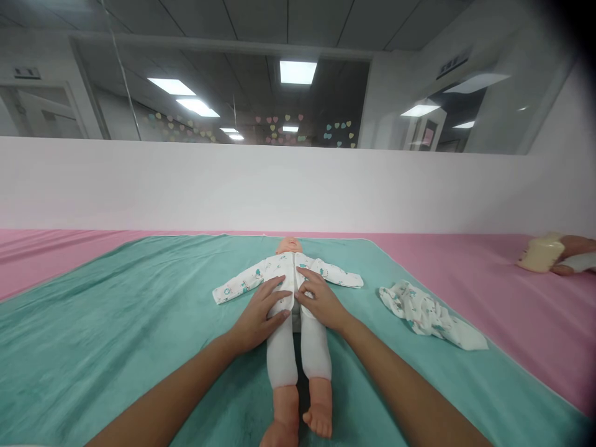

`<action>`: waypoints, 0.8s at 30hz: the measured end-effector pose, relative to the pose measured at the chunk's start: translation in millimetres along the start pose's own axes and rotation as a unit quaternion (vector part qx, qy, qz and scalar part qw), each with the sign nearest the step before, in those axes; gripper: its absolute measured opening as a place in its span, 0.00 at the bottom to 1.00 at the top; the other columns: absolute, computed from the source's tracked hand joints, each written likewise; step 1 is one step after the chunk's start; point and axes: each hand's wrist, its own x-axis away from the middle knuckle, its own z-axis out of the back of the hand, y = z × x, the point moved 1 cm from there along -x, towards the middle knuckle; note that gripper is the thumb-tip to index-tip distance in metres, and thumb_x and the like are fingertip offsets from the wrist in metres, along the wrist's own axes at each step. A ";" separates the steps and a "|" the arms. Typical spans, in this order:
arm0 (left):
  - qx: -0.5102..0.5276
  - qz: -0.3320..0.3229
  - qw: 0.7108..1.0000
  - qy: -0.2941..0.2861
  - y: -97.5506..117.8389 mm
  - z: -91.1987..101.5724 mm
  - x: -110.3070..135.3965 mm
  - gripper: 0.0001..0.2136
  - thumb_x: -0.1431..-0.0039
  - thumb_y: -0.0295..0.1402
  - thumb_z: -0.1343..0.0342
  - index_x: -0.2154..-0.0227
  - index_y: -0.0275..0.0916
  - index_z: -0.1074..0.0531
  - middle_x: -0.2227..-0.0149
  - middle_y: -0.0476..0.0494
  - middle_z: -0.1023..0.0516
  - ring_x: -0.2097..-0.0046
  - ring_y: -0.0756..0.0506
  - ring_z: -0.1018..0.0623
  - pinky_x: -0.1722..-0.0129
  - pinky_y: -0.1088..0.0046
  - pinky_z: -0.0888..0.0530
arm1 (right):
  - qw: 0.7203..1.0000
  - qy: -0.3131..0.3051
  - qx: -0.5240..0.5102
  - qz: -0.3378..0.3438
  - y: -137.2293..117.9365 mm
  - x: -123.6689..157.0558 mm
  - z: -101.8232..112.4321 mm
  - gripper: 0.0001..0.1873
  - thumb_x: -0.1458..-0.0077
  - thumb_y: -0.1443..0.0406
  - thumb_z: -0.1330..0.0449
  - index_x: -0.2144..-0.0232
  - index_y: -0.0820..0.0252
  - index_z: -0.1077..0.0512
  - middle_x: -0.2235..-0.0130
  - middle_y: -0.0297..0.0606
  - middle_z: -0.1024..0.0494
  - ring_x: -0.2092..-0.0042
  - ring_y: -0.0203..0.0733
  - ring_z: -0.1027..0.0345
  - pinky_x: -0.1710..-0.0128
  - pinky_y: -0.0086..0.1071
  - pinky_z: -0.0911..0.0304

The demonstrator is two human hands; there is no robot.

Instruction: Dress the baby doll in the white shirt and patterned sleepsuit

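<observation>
A baby doll (321, 394) lies on its back on a green blanket (139, 310), feet toward me and arms spread. It wears a white printed jacket (244, 284), parted down the front, over white cloth on its legs. My left hand (261, 315) lies on the jacket's left front panel, fingers spread. On the other panel is my right hand (323, 301), its thumb and a bent finger pinched at the jacket's inner edge while the index finger stretches upward. The doll's head is partly visible beyond the collar.
A crumpled white printed garment (428, 315) lies on the blanket to the right. Farther right, a pale yellow bottle (540, 253) and part of another doll (577, 248) rest on a pink sheet (470, 264). A white wall (298, 189) with windows above stands behind.
</observation>
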 end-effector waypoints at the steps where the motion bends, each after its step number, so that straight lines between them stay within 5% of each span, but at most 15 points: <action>1: -0.001 0.000 1.000 0.000 0.0 0.1 0.0 0.16 0.39 0.39 0.54 0.49 0.45 0.35 0.38 0.44 0.48 0.38 0.40 0.47 0.40 0.57 0.44 | 1.000 0.000 0.000 0.000 0.0 0.1 0.1 0.12 0.46 0.59 0.47 0.77 0.57 0.31 0.40 0.35 0.43 0.38 0.44 0.56 0.41 0.48 0.61; 24: -0.017 0.000 1.000 -0.008 0.6 0.5 0.6 0.16 0.38 0.38 0.56 0.50 0.44 0.36 0.38 0.46 0.48 0.37 0.43 0.48 0.40 0.59 0.44 | 1.000 -0.007 -0.015 -0.015 -4.4 2.0 1.1 0.11 0.48 0.59 0.46 0.77 0.58 0.31 0.40 0.36 0.44 0.38 0.44 0.58 0.40 0.47 0.64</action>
